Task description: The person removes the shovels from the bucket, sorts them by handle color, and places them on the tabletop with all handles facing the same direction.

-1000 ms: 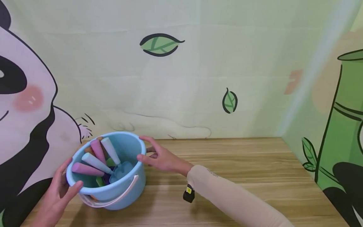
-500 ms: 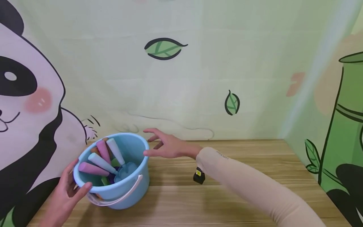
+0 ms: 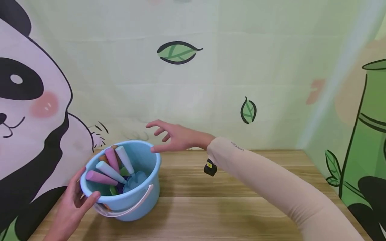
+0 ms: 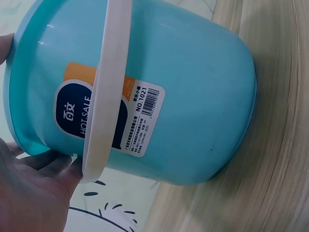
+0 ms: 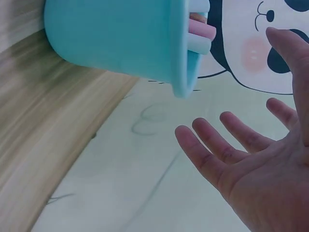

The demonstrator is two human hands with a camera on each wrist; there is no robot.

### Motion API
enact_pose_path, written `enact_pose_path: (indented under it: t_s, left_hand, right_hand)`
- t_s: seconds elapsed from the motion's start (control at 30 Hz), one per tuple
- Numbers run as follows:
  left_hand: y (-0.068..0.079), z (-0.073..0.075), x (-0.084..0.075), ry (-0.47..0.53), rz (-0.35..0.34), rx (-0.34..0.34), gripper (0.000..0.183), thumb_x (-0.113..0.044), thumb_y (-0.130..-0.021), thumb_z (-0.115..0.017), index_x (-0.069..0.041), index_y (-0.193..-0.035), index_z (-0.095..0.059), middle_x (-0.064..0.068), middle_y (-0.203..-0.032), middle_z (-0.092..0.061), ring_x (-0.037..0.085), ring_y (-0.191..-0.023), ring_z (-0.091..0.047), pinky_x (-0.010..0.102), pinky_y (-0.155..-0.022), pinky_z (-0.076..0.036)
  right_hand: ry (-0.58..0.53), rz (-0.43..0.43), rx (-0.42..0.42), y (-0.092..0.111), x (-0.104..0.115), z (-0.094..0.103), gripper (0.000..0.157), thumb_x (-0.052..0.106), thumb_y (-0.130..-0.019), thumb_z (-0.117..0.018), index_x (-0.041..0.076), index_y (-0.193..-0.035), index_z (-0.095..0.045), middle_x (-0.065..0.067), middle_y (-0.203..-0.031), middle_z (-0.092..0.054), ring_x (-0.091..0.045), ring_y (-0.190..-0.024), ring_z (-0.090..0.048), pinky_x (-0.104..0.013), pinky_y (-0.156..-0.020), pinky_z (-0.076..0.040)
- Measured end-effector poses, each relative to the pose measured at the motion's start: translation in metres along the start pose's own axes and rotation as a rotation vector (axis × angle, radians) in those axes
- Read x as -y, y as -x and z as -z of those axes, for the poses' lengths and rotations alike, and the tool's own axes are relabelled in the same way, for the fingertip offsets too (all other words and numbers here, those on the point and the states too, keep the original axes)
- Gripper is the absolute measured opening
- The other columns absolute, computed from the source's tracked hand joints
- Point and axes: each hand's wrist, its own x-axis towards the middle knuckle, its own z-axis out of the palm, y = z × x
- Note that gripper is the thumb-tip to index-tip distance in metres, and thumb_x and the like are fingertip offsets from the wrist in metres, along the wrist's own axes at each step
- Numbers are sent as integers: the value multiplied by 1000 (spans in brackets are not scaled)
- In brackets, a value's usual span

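Note:
A light blue bucket [image 3: 147, 203] stands upright on the table at the left of the head view. Inside it lean several toy tools with pink handles [image 3: 101, 177] and light blue handles [image 3: 110, 171]; a blue scoop-like end [image 3: 140, 179] shows too. My left hand [image 3: 72, 207] grips the bucket's left rim, thumb on top and fingers outside. A pale carrying handle [image 4: 108, 96] hangs down across the bucket's labelled side. Above the right rim my right hand [image 3: 178, 137] is raised with spread fingers; the right wrist view shows it [image 5: 256, 179] apart from the bucket.
The wooden table [image 3: 241, 207] extends to the right of the bucket. Behind it hangs a pale green backdrop [image 3: 211, 83] printed with leaves, a panda [image 3: 48, 140] at left and bamboo [image 3: 365, 150] at right. A small black device [image 3: 210, 168] sits under the right sleeve.
My right hand has come off the bucket's right rim and risen above it. The left hand keeps its grip on the rim. The head view has shifted slightly.

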Motion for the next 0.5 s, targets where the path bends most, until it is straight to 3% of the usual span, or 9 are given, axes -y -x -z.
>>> enact_pose_path:
  t_s: [0.27, 0.5]
  left_hand:
    - [0, -2, 3, 14, -18, -11, 85, -24, -105, -60, -23, -166, -2, 23, -165, -21, 47, -144, -29, 12, -95, -38]
    - [-2, -1, 2, 16, 6, -3, 85, -27, -105, -60, -23, -166, 0, 23, -166, -20, 48, -144, -28, 14, -97, -38]
  right_hand:
    - [37, 2, 39, -11, 12, 7, 79, 47, -90, -76, 31, -156, -35, -4, -147, -51, -27, -122, -61, -36, -90, -58]
    - [88, 4, 80, -29, 28, 11, 76, 48, -91, -75, 31, -154, -37, -3, -145, -52, -19, -115, -63, -36, -95, -55]
